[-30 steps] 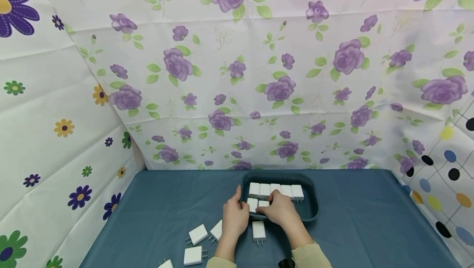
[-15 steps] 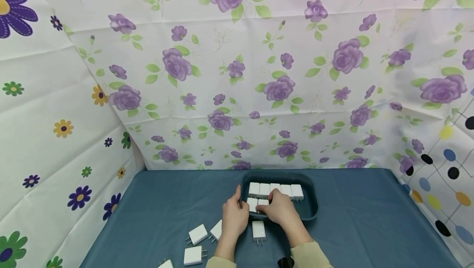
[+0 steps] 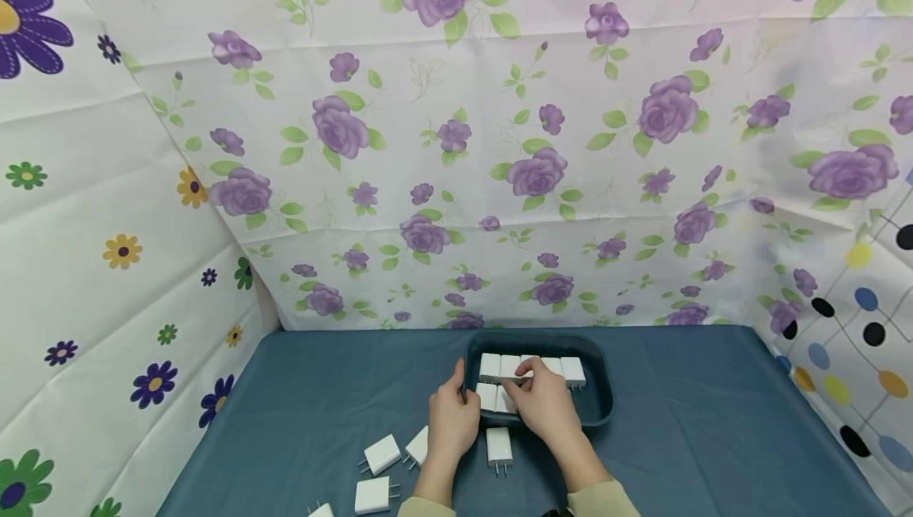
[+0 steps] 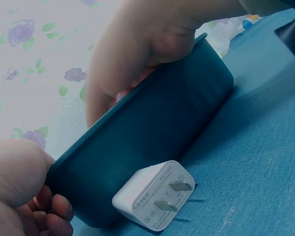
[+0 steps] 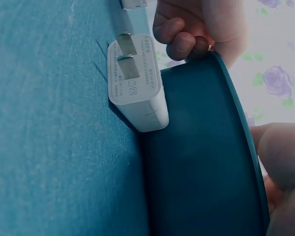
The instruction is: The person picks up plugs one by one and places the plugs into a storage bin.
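My left hand (image 3: pixel 454 415) grips the left end of a dark blue tray (image 3: pixel 606 398), thumb at the rim and fingers curled against the outer wall, as the left wrist view shows. Inside the tray, white plug chargers (image 3: pixel 573 370) form a back row of several and a front row of two. My right hand (image 3: pixel 548 406) reaches over the near wall. Its thumb and index finger are apart, near the right front-row charger (image 3: pixel 505 400) and the back row. The wall hides its fingers in both wrist views. One charger (image 4: pixel 155 194) rests against the tray's outer near wall, prongs outward.
Several loose chargers lie on the blue-covered table (image 3: pixel 678 438) left of my left forearm, including one charger (image 3: pixel 381 454) and another charger (image 3: pixel 373 495) nearer me. Behind the table hangs a floral cloth (image 3: pixel 485 144); patterned cloths also line both sides.
My right hand has shifted slightly away from me, its thumb moving off the right front-row charger's middle to its far end. That charger now shows more. My left hand keeps its hold.
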`<state>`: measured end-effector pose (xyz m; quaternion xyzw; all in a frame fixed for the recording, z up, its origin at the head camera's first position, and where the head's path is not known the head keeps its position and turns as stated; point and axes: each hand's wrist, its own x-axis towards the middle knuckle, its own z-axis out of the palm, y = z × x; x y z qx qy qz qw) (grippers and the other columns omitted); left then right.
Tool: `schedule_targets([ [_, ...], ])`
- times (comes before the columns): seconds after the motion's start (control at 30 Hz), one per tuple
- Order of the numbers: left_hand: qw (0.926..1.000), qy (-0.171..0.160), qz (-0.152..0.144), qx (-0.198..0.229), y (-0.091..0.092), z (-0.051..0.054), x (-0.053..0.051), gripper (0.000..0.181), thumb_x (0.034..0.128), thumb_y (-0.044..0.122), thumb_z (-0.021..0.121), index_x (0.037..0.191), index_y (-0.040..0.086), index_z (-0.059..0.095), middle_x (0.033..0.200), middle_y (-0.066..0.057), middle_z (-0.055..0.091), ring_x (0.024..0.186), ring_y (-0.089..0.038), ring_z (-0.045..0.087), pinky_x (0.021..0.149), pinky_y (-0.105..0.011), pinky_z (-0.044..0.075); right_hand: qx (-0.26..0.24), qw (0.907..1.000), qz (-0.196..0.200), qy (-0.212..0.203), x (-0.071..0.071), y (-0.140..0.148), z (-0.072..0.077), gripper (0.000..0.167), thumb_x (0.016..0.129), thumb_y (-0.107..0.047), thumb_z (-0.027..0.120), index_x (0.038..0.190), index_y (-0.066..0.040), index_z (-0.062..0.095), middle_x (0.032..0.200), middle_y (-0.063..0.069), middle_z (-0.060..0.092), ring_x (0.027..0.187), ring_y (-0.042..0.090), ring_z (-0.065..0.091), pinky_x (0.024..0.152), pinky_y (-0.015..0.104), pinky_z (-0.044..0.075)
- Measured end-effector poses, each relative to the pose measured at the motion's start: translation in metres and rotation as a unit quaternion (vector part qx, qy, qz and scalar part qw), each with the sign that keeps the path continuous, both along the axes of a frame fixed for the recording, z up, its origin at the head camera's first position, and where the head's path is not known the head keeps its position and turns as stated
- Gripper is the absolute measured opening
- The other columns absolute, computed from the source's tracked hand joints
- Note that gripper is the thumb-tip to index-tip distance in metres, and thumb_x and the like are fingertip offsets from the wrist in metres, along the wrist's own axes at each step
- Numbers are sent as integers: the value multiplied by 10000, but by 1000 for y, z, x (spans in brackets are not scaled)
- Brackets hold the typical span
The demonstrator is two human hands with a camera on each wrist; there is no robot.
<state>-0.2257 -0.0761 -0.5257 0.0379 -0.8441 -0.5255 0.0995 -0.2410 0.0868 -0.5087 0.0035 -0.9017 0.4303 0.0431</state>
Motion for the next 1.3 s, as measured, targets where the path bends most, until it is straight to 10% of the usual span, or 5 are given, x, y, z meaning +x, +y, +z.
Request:
schedule_targets([
  [0.27,10000,-14,33,11,1,1,0,604,998,-1,577,1597,30,498,548,-16,500,454,-120,312,484,-283,295,-943,9942,274,444,5,8,-2,52,1024,-205,748,1044,-195,701,739,34,668,562,184,623,514,318,483],
  [0.93,10000,-11,43,-51,0,0,-1,605,993,7,578,1593,13,496,517,6,474,441,-101,320,477,-270,286,-1368,9809,970,980,15,13,3,54,1019,-321,762,1029,-272,741,753,26,703,563,143,589,556,295,479],
  [1.3,10000,-3,43,-87,-1,3,0,613,982,3,568,1590,12,498,501,18,451,436,-104,306,476,-275,269,1,9707,2337,558,41,18,43,130,1060,-400,683,1097,-302,760,758,-93,664,611,70,574,597,305,488],
])
